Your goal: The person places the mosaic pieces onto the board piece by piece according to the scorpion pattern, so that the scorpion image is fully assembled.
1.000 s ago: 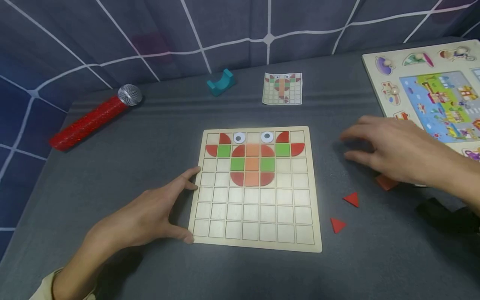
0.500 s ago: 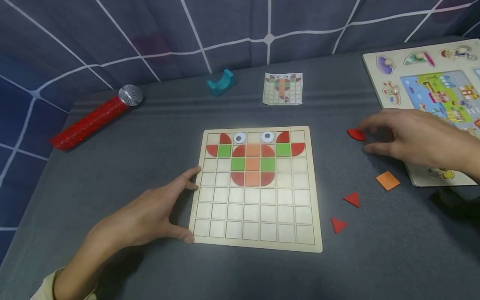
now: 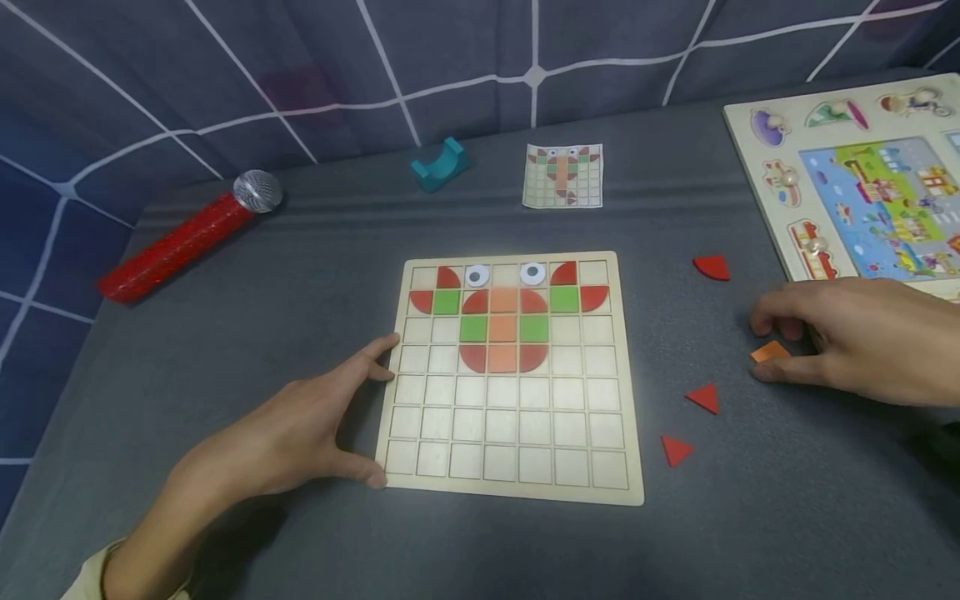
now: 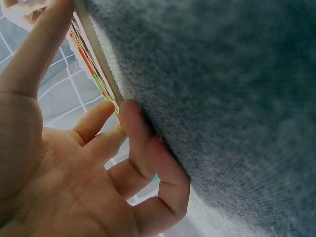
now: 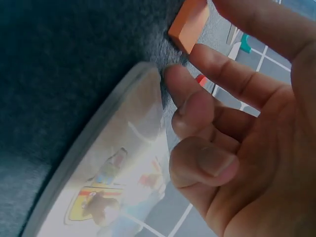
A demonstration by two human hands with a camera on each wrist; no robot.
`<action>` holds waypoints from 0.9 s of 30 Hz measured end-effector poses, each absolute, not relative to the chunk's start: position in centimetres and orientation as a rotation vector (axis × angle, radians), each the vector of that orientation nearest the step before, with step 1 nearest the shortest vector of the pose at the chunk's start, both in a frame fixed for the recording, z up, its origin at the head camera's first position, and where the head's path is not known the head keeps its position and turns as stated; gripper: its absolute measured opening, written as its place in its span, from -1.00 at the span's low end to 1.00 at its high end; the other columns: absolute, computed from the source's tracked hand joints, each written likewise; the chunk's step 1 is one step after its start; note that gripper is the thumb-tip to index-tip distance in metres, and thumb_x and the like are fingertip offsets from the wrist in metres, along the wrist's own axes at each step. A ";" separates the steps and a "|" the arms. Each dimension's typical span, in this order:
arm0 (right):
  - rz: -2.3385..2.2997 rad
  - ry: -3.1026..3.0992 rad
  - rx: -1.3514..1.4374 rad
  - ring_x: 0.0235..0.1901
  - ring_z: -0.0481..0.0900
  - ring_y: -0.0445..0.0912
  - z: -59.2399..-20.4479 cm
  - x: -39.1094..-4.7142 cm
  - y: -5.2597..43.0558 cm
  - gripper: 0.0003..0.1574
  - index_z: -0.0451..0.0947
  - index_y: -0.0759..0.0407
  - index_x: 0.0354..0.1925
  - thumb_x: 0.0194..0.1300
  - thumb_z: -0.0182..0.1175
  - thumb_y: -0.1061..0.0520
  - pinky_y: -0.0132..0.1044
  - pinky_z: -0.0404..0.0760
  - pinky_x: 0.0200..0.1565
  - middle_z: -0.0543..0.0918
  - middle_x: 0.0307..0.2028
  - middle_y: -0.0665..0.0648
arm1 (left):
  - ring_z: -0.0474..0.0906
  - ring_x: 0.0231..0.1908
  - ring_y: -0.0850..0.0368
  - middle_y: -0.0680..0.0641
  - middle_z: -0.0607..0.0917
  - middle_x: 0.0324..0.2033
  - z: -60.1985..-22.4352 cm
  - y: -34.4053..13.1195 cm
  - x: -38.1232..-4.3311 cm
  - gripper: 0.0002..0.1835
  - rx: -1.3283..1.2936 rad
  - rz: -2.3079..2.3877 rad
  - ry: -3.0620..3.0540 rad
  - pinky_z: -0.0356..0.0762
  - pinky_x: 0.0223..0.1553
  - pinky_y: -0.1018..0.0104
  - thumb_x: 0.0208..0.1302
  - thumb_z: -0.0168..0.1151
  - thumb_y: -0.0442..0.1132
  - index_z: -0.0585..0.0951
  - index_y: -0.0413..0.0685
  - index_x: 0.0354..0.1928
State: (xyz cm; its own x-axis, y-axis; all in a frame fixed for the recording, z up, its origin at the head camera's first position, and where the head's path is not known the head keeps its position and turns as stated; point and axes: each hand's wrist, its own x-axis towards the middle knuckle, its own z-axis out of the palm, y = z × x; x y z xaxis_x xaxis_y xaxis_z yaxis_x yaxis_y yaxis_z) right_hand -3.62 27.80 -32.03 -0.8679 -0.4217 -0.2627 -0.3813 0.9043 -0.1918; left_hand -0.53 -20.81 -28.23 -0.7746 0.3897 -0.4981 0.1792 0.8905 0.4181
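A square wooden grid board [image 3: 506, 437] lies on the table, its upper rows holding red quarter-circles, green and orange squares and two googly eyes. My left hand [image 3: 281, 429] touches the board's left edge with thumb and fingertips spread apart; the left wrist view shows the fingers [image 4: 136, 128] against that edge. At the right, my right hand [image 3: 862, 342] pinches an orange square tile [image 3: 769, 352] between thumb and index finger, low over the table. The right wrist view shows the tile [image 5: 190, 24] at those fingertips, with the other fingers curled.
Two red triangles [image 3: 704, 398] and a red quarter-circle [image 3: 712, 267] lie right of the board. A picture card [image 3: 562, 177], a teal curved block [image 3: 440, 165] and a red microphone [image 3: 187, 237] sit farther back. A knobbed puzzle board [image 3: 780, 150] is at the far right.
My right hand has set down the red quarter-circle, then moved down toward me to the orange square tile and taken hold of it. My left hand has stayed at the board's edge.
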 end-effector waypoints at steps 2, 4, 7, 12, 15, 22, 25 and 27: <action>-0.194 2.761 -0.604 -0.55 0.27 -0.23 -32.1 -3.1 27.9 -0.56 0.54 -0.08 -0.28 -0.06 0.57 -0.09 -0.30 0.23 -0.51 0.35 -0.46 -0.11 | 0.42 0.09 -0.01 0.05 0.48 0.23 -28.2 -20.8 -0.6 0.39 0.406 0.470 2.457 0.39 0.09 -0.16 -0.34 0.66 0.21 -0.04 0.25 0.54; -0.199 2.748 -0.600 -0.53 0.28 -0.23 -32.2 -2.8 27.8 -0.55 0.56 -0.06 -0.26 -0.07 0.58 -0.03 -0.30 0.25 -0.50 0.35 -0.47 -0.11 | 0.42 0.09 -0.02 0.05 0.48 0.23 -28.2 -20.8 -0.6 0.39 0.401 0.472 2.454 0.39 0.10 -0.17 -0.34 0.66 0.21 -0.04 0.25 0.54; -0.218 2.759 -0.638 -0.48 0.31 -0.24 -32.4 -2.4 27.8 -0.54 0.58 -0.07 -0.23 -0.09 0.60 0.04 -0.30 0.28 -0.47 0.38 -0.45 -0.15 | 0.41 0.11 -0.03 0.04 0.48 0.24 -28.2 -20.8 -0.6 0.40 0.399 0.476 2.455 0.38 0.11 -0.19 -0.35 0.66 0.22 -0.03 0.25 0.54; -0.249 2.819 -0.746 -0.41 0.36 -0.29 -32.8 -2.2 28.0 -0.46 0.62 -0.14 -0.17 -0.15 0.61 0.14 -0.26 0.42 -0.40 0.47 -0.34 -0.23 | 0.41 0.11 -0.04 0.03 0.48 0.23 -28.2 -20.8 -0.5 0.40 0.401 0.474 2.461 0.37 0.11 -0.19 -0.35 0.66 0.22 -0.04 0.24 0.54; -0.248 2.841 -0.782 -0.40 0.38 -0.30 -33.0 -2.1 28.1 -0.44 0.63 -0.18 -0.16 -0.17 0.61 0.16 -0.25 0.45 -0.36 0.48 -0.31 -0.25 | 0.41 0.11 -0.04 0.03 0.47 0.24 -28.3 -20.8 -0.5 0.41 0.399 0.474 2.462 0.37 0.11 -0.20 -0.35 0.66 0.21 -0.04 0.25 0.54; -0.289 2.851 -0.795 -0.38 0.41 -0.26 -32.7 -2.0 27.0 -0.44 0.65 -0.12 -0.09 -0.12 0.58 0.16 -0.18 0.49 -0.35 0.55 -0.26 -0.20 | 0.41 0.09 -0.03 0.04 0.48 0.23 -28.3 -20.8 -0.5 0.41 0.402 0.469 2.465 0.37 0.10 -0.18 -0.36 0.66 0.21 -0.04 0.25 0.54; -0.361 2.883 -0.869 -0.40 0.41 -0.32 -32.3 -1.8 26.1 -0.44 0.63 -0.19 -0.11 -0.11 0.57 0.17 -0.25 0.47 -0.37 0.52 -0.27 -0.26 | 0.41 0.09 -0.03 0.04 0.47 0.23 -28.3 -20.8 -0.5 0.40 0.402 0.471 2.464 0.37 0.10 -0.18 -0.35 0.66 0.21 -0.04 0.24 0.54; -0.398 2.879 -0.919 -0.38 0.41 -0.36 -31.9 -1.7 25.3 -0.45 0.62 -0.24 -0.14 -0.10 0.57 0.17 -0.29 0.48 -0.37 0.50 -0.27 -0.31 | 0.41 0.09 -0.03 0.04 0.48 0.23 -28.3 -20.8 -0.5 0.40 0.399 0.473 2.464 0.38 0.10 -0.18 -0.35 0.66 0.21 -0.03 0.24 0.54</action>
State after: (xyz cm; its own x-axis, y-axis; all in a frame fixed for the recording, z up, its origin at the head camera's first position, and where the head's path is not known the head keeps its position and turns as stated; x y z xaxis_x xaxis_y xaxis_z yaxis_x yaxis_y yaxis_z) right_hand -1.73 25.30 -31.87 -0.8143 -0.5803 -0.0096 -0.5560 0.7847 -0.2739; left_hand -0.52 -20.76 -28.26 -0.7796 0.3835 -0.4952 0.1728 0.8916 0.4185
